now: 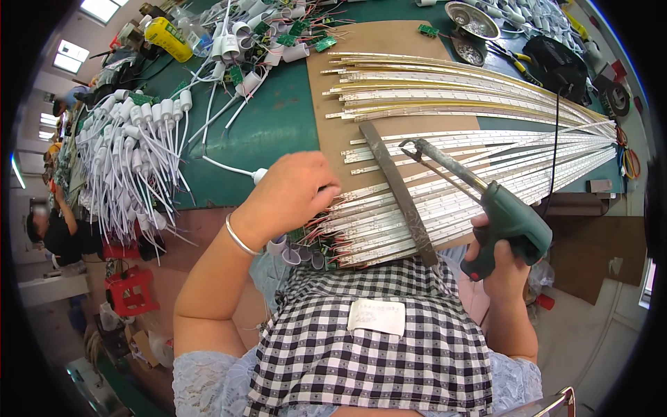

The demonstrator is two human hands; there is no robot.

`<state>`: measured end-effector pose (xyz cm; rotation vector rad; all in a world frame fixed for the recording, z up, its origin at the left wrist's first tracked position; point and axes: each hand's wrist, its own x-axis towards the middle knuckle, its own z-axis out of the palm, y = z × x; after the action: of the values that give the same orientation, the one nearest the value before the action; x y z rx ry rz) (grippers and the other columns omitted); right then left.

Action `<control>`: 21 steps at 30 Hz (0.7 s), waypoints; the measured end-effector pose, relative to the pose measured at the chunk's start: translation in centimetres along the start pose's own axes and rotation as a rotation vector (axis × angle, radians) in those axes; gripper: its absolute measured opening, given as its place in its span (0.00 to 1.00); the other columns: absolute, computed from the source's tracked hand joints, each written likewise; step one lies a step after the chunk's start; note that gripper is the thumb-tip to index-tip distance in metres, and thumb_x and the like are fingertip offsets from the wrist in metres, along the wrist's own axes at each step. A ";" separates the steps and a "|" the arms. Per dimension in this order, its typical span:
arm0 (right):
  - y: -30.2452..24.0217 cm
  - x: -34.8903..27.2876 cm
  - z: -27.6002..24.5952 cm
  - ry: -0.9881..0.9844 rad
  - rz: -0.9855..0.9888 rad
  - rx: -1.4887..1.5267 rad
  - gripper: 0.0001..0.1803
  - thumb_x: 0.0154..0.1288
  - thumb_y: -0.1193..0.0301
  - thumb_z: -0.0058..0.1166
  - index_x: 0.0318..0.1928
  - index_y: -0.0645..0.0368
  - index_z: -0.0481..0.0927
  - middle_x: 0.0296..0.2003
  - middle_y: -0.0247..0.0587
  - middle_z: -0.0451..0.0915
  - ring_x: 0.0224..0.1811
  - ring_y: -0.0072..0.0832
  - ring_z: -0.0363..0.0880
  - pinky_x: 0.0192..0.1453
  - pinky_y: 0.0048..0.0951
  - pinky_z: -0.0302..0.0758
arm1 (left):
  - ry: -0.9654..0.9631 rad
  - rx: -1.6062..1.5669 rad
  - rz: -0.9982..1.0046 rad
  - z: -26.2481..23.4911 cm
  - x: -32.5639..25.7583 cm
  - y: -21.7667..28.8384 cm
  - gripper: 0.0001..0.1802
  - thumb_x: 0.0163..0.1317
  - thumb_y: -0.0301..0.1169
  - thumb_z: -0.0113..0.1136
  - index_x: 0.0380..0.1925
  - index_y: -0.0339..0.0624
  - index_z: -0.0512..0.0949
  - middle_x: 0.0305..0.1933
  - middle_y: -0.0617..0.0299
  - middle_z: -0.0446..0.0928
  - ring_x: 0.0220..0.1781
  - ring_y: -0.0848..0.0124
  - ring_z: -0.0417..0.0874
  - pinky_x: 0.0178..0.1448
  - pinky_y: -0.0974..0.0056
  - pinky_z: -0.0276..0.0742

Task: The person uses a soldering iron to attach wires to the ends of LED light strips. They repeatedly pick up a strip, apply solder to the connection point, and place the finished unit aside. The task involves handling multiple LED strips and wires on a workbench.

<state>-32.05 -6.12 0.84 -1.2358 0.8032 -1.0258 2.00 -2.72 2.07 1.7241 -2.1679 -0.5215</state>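
Many strip ends (333, 229) under left hand (292, 194)

I count two hands: left hand (295, 191) mid-frame, right hand (501, 258) lower right. One green soldering gun (511, 219). One dark flat bar (399, 191) across the strips. Two metal dishes (471, 19) upper right. One yellow bottle (169, 38) upper left. LED strips (472, 149), white capped leads (132, 149): too many for me to count.

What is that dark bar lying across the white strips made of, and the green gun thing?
The dark bar looks like metal, dull and rusty brown. The green gun tool in the right hand seems to have a matte plastic body with a worn metal tip. The white strips look like thin, stiff printed board.
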 end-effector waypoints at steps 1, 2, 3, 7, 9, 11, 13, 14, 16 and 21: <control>0.0 0.1 0.0 0.005 0.010 -0.001 0.26 0.68 0.64 0.57 0.60 0.68 0.70 0.47 0.50 0.82 0.27 0.27 0.80 0.31 0.26 0.78 | 0.057 0.056 0.053 -0.1 0.3 -0.1 0.04 0.56 0.28 0.62 0.32 0.42 0.82 0.35 0.57 0.78 0.41 0.58 0.79 0.47 0.55 0.72; 0.0 0.2 -0.1 0.011 0.021 -0.003 0.26 0.68 0.64 0.57 0.60 0.68 0.70 0.47 0.51 0.81 0.27 0.28 0.81 0.31 0.26 0.78 | 0.109 0.095 0.061 -0.2 0.7 -0.3 0.05 0.56 0.28 0.62 0.32 0.42 0.82 0.36 0.58 0.78 0.41 0.58 0.78 0.47 0.55 0.72; 0.1 0.2 -0.1 0.015 0.026 0.002 0.25 0.68 0.65 0.56 0.60 0.68 0.70 0.47 0.51 0.81 0.28 0.28 0.81 0.32 0.27 0.78 | 0.161 0.134 0.070 -0.1 1.1 -0.4 0.05 0.56 0.28 0.62 0.33 0.43 0.82 0.36 0.58 0.78 0.42 0.57 0.78 0.47 0.55 0.72; 0.1 0.7 0.2 0.064 0.054 0.031 0.23 0.67 0.69 0.53 0.59 0.68 0.70 0.47 0.52 0.80 0.28 0.29 0.81 0.32 0.28 0.79 | 0.330 0.222 0.043 -1.1 2.1 -3.2 0.05 0.56 0.28 0.62 0.33 0.42 0.82 0.36 0.59 0.78 0.41 0.58 0.78 0.46 0.54 0.72; 0.7 0.5 0.0 0.115 0.069 0.076 0.23 0.66 0.72 0.50 0.60 0.68 0.69 0.47 0.52 0.80 0.28 0.30 0.81 0.31 0.28 0.79 | 0.403 0.288 0.025 -2.0 2.3 -4.8 0.05 0.55 0.27 0.62 0.33 0.41 0.82 0.35 0.59 0.79 0.40 0.57 0.79 0.44 0.54 0.72; 1.0 0.7 -0.3 0.132 0.094 0.072 0.23 0.67 0.72 0.50 0.60 0.67 0.69 0.47 0.51 0.80 0.28 0.29 0.80 0.30 0.28 0.79 | 0.463 0.341 -0.040 -3.3 2.3 -6.9 0.05 0.55 0.27 0.62 0.33 0.41 0.81 0.35 0.57 0.80 0.39 0.56 0.79 0.43 0.54 0.72; 1.1 0.9 -0.6 0.139 0.164 0.064 0.24 0.67 0.70 0.51 0.61 0.67 0.68 0.47 0.51 0.79 0.27 0.29 0.80 0.27 0.27 0.78 | 0.557 0.347 -0.110 -4.4 2.1 -9.9 0.07 0.55 0.28 0.63 0.34 0.40 0.81 0.34 0.55 0.80 0.37 0.54 0.79 0.42 0.54 0.73; 1.0 1.1 -0.4 0.127 0.153 0.055 0.24 0.67 0.70 0.51 0.61 0.67 0.68 0.47 0.51 0.79 0.27 0.29 0.80 0.26 0.27 0.77 | 0.573 0.344 -0.159 -4.6 2.1 -11.3 0.07 0.55 0.29 0.63 0.34 0.40 0.81 0.34 0.55 0.80 0.37 0.54 0.79 0.42 0.53 0.73; 1.0 1.8 0.0 0.112 0.127 0.037 0.24 0.68 0.69 0.52 0.61 0.67 0.68 0.48 0.51 0.79 0.27 0.29 0.80 0.26 0.27 0.77 | 0.607 0.333 -0.250 -4.6 2.4 -13.8 0.09 0.55 0.30 0.63 0.35 0.40 0.81 0.33 0.55 0.80 0.37 0.54 0.79 0.43 0.53 0.73; 0.8 2.2 0.3 0.113 0.109 0.034 0.26 0.67 0.66 0.56 0.61 0.66 0.69 0.47 0.50 0.80 0.27 0.30 0.81 0.27 0.27 0.78 | 0.543 0.697 -0.292 -3.2 5.2 -14.4 0.19 0.46 0.42 0.73 0.40 0.54 0.84 0.37 0.65 0.70 0.43 0.63 0.73 0.45 0.55 0.65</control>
<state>-30.84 -8.01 0.16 -1.1008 0.9271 -1.0228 14.72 -11.03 -1.76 2.1949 -1.7969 0.6665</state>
